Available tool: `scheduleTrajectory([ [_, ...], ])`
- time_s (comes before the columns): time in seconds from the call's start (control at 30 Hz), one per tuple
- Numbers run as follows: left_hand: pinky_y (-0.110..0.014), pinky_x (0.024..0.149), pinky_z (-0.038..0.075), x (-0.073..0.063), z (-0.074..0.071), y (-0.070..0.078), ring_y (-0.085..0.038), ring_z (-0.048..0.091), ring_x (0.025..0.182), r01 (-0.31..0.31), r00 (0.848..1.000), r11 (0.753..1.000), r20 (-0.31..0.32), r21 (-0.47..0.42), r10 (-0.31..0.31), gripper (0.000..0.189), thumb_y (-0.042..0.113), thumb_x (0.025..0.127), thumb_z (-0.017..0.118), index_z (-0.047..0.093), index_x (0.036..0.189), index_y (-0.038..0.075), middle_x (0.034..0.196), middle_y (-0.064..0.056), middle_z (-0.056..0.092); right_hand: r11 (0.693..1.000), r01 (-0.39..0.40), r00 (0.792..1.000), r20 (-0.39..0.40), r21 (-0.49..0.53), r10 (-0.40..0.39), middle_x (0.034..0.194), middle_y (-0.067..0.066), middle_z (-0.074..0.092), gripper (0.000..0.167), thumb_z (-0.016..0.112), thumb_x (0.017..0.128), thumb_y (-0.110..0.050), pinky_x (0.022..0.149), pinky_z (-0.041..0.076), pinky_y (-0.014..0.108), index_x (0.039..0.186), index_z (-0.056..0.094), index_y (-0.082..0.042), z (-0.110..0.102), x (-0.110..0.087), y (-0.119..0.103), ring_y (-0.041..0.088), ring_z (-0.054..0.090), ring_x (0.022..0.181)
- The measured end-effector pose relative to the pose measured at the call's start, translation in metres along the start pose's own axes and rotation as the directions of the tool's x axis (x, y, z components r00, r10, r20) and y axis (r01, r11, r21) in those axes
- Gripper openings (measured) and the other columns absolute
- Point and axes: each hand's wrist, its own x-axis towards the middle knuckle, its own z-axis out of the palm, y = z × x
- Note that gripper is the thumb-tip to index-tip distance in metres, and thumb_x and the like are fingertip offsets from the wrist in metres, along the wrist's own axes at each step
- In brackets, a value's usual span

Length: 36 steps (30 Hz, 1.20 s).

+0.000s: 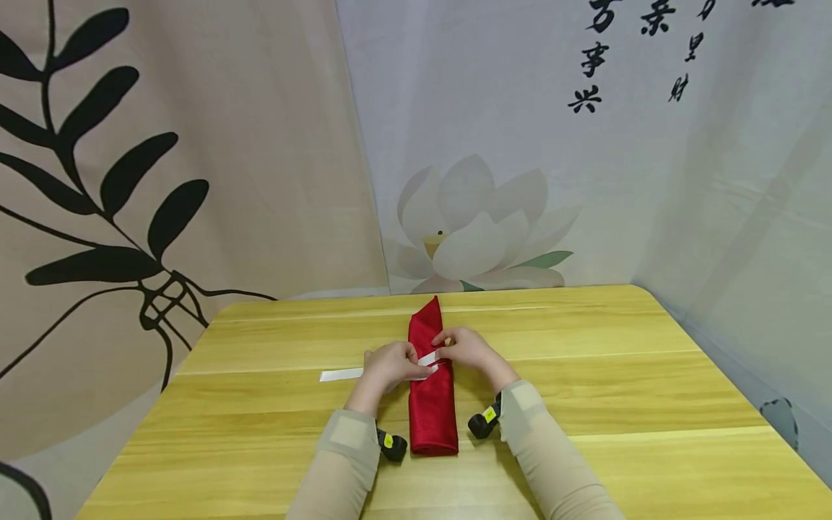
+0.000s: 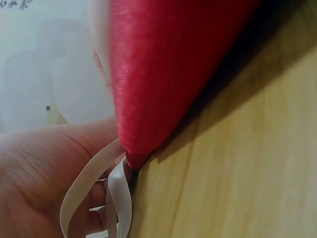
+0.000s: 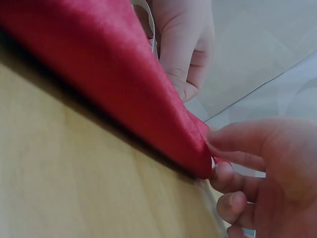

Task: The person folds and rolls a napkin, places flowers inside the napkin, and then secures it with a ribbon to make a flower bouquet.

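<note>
A red cloth (image 1: 434,422), rolled into a long bundle with a pointed far end, lies on the table. Across its middle runs a white ribbon (image 1: 341,375), whose loose tail stretches out to the left. My left hand (image 1: 390,363) pinches the ribbon over the cloth. From the other side, my right hand (image 1: 473,349) pinches the ribbon at the bundle's right edge. In the left wrist view, ribbon loops (image 2: 120,193) hang in front of the left palm. The right wrist view has the right fingertips (image 3: 225,173) right at the cloth's edge.
Wooden table (image 1: 617,375) extends to both sides of the bundle. A curtain (image 1: 292,144) with printed leaves, a lotus and writing hangs behind the far edge. Small black cameras (image 1: 482,425) sit at both wrists, close beside the cloth.
</note>
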Motion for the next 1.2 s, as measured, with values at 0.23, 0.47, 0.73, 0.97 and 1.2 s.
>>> scheduleTrajectory([
  [0.23,-0.070,0.099,0.020,0.0005,0.0015,0.0004,-0.014,0.054,0.066,0.011,1.000,1.000,-0.018,0.018,-0.010,0.037,0.045,0.074,0.081,0.057,0.069,0.016,0.062,0.004,0.055,1.000,0.023,1.000,0.002,-0.017,-0.023,0.084,-0.001,0.065,0.007,0.068,0.086,-0.012,0.069,0.042,0.028,0.090,0.072,-0.008,0.0003,-0.0003,0.0002,0.015,0.050,0.075],
  [0.47,-0.067,0.098,0.025,-0.0004,0.0038,0.0029,-0.015,0.053,0.065,0.024,0.999,0.998,-0.044,0.052,-0.021,0.037,0.046,0.077,0.078,0.057,0.069,0.017,0.061,0.004,0.054,0.999,0.048,0.999,0.018,0.002,-0.048,0.081,0.000,0.064,0.009,0.063,0.088,-0.010,0.071,0.044,0.030,0.088,0.070,-0.005,0.0001,-0.0006,0.0005,0.014,0.052,0.075],
  [0.73,-0.069,0.098,0.024,-0.0015,0.0022,0.0036,-0.015,0.053,0.065,0.002,0.999,0.998,-0.046,0.069,0.001,0.036,0.046,0.082,0.072,0.056,0.069,0.017,0.062,0.004,0.054,0.992,0.120,0.993,0.019,0.037,-0.121,0.078,-0.001,0.062,0.007,0.066,0.083,-0.014,0.065,0.042,0.030,0.085,0.070,-0.008,-0.0022,-0.0015,0.0041,0.016,0.049,0.070],
  [0.97,-0.060,0.090,0.027,-0.0005,-0.0050,-0.0027,-0.014,0.052,0.067,-0.061,0.997,0.998,0.041,0.011,0.061,0.031,0.042,0.079,0.078,0.061,0.077,0.017,0.071,0.005,0.057,0.999,0.044,0.999,0.016,-0.006,-0.044,0.071,-0.002,0.057,0.009,0.071,0.078,-0.008,0.063,0.040,0.027,0.087,0.069,-0.007,0.0002,0.0000,0.0023,0.014,0.047,0.066],
  [1.2,-0.061,0.092,0.028,-0.0018,-0.0034,-0.0011,-0.015,0.052,0.067,-0.041,0.999,0.999,0.027,0.022,0.041,0.032,0.041,0.078,0.079,0.059,0.076,0.016,0.071,0.005,0.057,0.999,0.031,0.999,-0.022,0.016,-0.030,0.074,-0.001,0.057,0.010,0.061,0.087,-0.006,0.064,0.041,0.028,0.093,0.069,-0.005,0.0002,-0.0017,-0.0005,0.014,0.048,0.068],
])
